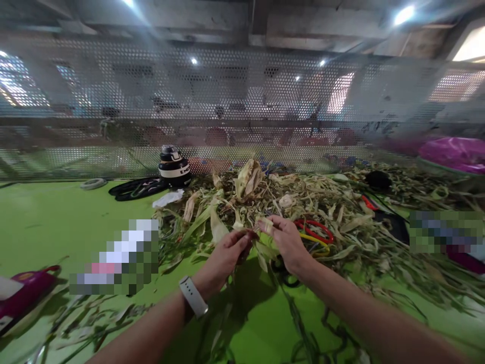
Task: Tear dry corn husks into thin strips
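Note:
My left hand [235, 246], with a watch on its wrist, is closed, thumb and fingers pinched on a small dark reddish end of plant material. My right hand [287, 241] pinches a pale strip of dried corn husk close beside the left fingertips. A greenish husk piece [265, 251] hangs between the two hands. Exactly where the pieces join is too small to make out. Just behind the hands lies a pile of dried husks [326, 197], with a large pale husk [248, 179] standing up from it.
Red [329, 233] and yellow [316, 244] loop handles lie right of my right hand, with black loops [291, 279] below it. A black bottle [174, 169] and a coiled black cord [136, 189] stand back left. A perforated metal screen [235, 101] runs behind the green tabletop [109, 215].

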Tool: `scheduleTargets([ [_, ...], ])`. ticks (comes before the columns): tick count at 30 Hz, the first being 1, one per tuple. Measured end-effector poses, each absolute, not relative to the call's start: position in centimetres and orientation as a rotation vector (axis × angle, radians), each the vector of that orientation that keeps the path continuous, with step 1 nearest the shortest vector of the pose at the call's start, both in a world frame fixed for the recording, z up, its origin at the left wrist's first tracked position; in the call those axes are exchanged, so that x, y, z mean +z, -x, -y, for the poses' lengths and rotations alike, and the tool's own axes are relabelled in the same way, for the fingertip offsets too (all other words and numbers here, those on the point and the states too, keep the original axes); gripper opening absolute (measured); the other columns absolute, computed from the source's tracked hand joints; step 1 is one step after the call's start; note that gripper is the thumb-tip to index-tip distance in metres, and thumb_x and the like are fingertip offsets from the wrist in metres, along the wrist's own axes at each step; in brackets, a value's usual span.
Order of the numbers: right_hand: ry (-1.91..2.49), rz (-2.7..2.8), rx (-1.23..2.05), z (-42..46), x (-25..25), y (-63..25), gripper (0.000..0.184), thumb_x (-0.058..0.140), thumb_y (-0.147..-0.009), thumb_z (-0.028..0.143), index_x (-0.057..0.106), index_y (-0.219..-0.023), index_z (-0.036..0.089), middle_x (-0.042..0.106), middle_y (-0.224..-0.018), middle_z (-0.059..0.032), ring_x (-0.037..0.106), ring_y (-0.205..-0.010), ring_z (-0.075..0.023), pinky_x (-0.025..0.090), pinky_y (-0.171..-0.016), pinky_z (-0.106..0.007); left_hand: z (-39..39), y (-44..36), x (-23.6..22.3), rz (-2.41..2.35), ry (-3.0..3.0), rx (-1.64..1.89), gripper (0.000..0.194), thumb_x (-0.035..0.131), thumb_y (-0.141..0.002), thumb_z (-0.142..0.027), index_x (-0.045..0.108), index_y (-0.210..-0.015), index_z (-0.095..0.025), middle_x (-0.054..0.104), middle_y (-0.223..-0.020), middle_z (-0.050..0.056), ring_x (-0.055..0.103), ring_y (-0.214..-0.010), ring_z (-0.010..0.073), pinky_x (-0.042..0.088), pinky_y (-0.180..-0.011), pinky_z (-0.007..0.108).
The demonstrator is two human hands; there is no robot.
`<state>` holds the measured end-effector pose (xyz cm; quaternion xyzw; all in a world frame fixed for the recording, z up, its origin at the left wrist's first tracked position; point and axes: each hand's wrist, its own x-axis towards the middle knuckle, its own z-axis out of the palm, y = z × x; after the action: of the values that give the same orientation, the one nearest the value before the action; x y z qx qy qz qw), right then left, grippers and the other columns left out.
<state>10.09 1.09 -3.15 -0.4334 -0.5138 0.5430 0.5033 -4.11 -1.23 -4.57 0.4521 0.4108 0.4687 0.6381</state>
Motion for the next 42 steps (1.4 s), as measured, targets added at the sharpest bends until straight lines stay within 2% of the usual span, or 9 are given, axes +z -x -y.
scheduleTargets([
  [2,1.098,1.301,1.302,-1.3,-2.7,-10.4,0.014,0.061,-0.064,0.028,0.055,-0.06,0.015,0.052,-0.055,0.0027,0.044,-0.052,-0.0096,0.036,-0.052,-0.022,1.3,4.2,-4.3,-0.947,-1.088,1.02,0.031,0.064,-0.067,-0.043,0.062,-0.08,-0.014,0.041,-0.055,-0.005,0.029,-0.048,0.0057,0.021,-0.045,0.019],
  [4,1.101,1.44,1.291,-1.3,-2.1,-10.7,0.011,0.059,-0.063,0.023,0.061,-0.071,0.016,0.058,-0.066,0.0009,0.049,-0.062,-0.0117,0.038,-0.058,-0.023,1.6,4.3,-4.0,-0.958,-1.149,0.929,0.031,0.064,-0.067,-0.044,0.062,-0.074,-0.014,0.042,-0.055,-0.005,0.03,-0.049,0.0059,0.021,-0.046,0.019],
  [7,1.028,1.663,1.36,-1.0,-1.7,-10.7,0.027,0.062,-0.062,0.023,0.066,-0.089,0.017,0.063,-0.084,-0.0016,0.053,-0.073,-0.0141,0.04,-0.065,-0.024,2.0,4.1,-3.5,-0.957,-1.216,0.825,0.034,0.067,-0.063,-0.046,0.064,-0.073,-0.014,0.047,-0.058,-0.003,0.033,-0.052,0.0068,0.024,-0.048,0.02],
  [13,1.057,1.442,1.326,-0.8,-2.8,-9.7,0.023,0.067,-0.061,0.036,0.067,-0.065,0.014,0.055,-0.053,0.0014,0.044,-0.051,-0.0095,0.036,-0.05,-0.022,2.1,3.9,-3.1,-0.924,-1.187,0.824,0.033,0.062,-0.067,-0.047,0.063,-0.072,-0.014,0.04,-0.052,-0.005,0.027,-0.046,0.0057,0.018,-0.043,0.019],
  [19,0.992,1.244,1.357,-0.3,-2.8,-9.5,0.025,0.07,-0.059,0.038,0.065,-0.059,0.014,0.055,-0.052,0.0009,0.044,-0.048,-0.0086,0.035,-0.045,-0.021,1.7,4.4,-3.3,-0.895,-1.251,0.765,0.03,0.062,-0.07,-0.042,0.065,-0.075,-0.013,0.041,-0.053,-0.005,0.031,-0.047,0.0051,0.023,-0.045,0.018],
  [26,1.067,1.377,1.289,-1.2,-2.3,-10.2,0.025,0.066,-0.065,0.038,0.062,-0.072,0.015,0.058,-0.065,0.0004,0.048,-0.057,-0.0093,0.038,-0.053,-0.021,1.3,4.5,-4.3,-0.842,-1.077,0.917,0.024,0.062,-0.072,-0.038,0.062,-0.077,-0.015,0.047,-0.059,-0.003,0.037,-0.052,0.0061,0.028,-0.048,0.018],
  [32,1.267,1.599,1.097,-2.4,-3.1,-11.2,0.04,0.054,-0.074,0.046,0.042,-0.048,0.017,0.038,-0.043,0.0055,0.032,-0.042,-0.0073,0.024,-0.042,-0.022,1.0,4.6,-4.0,-0.901,-1.149,0.931,0.026,0.061,-0.073,-0.04,0.06,-0.078,-0.015,0.044,-0.058,-0.004,0.033,-0.052,0.0058,0.025,-0.047,0.017],
  [37,1.235,1.645,0.854,-2.1,-3.6,-10.8,0.042,0.047,-0.078,0.048,0.04,-0.05,0.018,0.038,-0.044,0.0054,0.033,-0.044,-0.0078,0.025,-0.044,-0.022,1.0,4.5,-3.9,-0.976,-1.173,0.95,0.029,0.062,-0.071,-0.043,0.058,-0.074,-0.014,0.041,-0.056,-0.005,0.03,-0.051,0.0061,0.022,-0.046,0.017],
  [42,1.222,1.531,0.989,-2.1,-3.6,-10.7,0.042,0.049,-0.077,0.05,0.043,-0.051,0.018,0.041,-0.044,0.0047,0.036,-0.043,-0.0082,0.028,-0.045,-0.022,1.1,4.4,-3.9,-0.973,-1.141,0.986,0.028,0.061,-0.072,-0.041,0.054,-0.066,-0.015,0.043,-0.053,-0.006,0.031,-0.048,0.0052,0.022,-0.044,0.017],
])
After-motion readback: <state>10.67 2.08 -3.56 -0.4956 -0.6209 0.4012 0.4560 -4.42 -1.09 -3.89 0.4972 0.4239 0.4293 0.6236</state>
